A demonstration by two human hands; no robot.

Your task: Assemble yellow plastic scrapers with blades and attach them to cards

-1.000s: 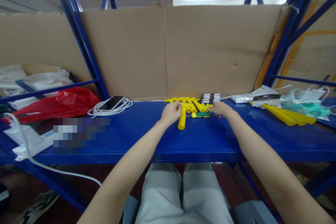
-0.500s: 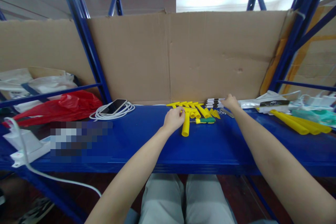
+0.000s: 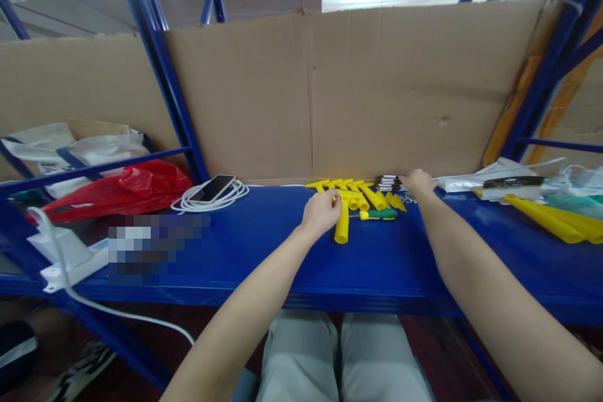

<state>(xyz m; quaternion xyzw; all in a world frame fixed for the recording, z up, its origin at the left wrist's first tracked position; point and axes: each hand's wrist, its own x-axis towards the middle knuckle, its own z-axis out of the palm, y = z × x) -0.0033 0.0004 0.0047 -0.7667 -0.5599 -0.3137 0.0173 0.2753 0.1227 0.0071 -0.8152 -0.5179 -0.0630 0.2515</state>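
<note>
My left hand [image 3: 321, 212] is closed, its fingers pinching the crossbar of a yellow T-shaped plastic handle [image 3: 342, 229]. The hollow stem of that handle points toward me over the blue shelf. Reaching farther back, my right hand [image 3: 419, 182] is at the right end of a stack of small black-and-white packs [image 3: 390, 184]. Its fingertips are partly hidden, so what they hold cannot be made out. Small silver metal parts [image 3: 409, 199] lie just below it. Between the hands are a green-and-yellow screwdriver [image 3: 379, 215], several more yellow T-shaped handles [image 3: 374, 196] and small yellow pieces [image 3: 396, 201].
A cardboard panel [image 3: 245, 100] closes the back of the blue shelf [image 3: 264, 251]. On the left are a phone [image 3: 214, 189] on a coiled white cable, a red bag [image 3: 136, 185] and a power strip [image 3: 78, 270]. Yellow tubes [image 3: 546, 220] and plastic packaging [image 3: 490, 176] lie right.
The view has turned slightly left, so everything appears shifted right. My left hand keeps the yellow handle. My right hand stays by the stack, now covering more of the silver metal parts.
</note>
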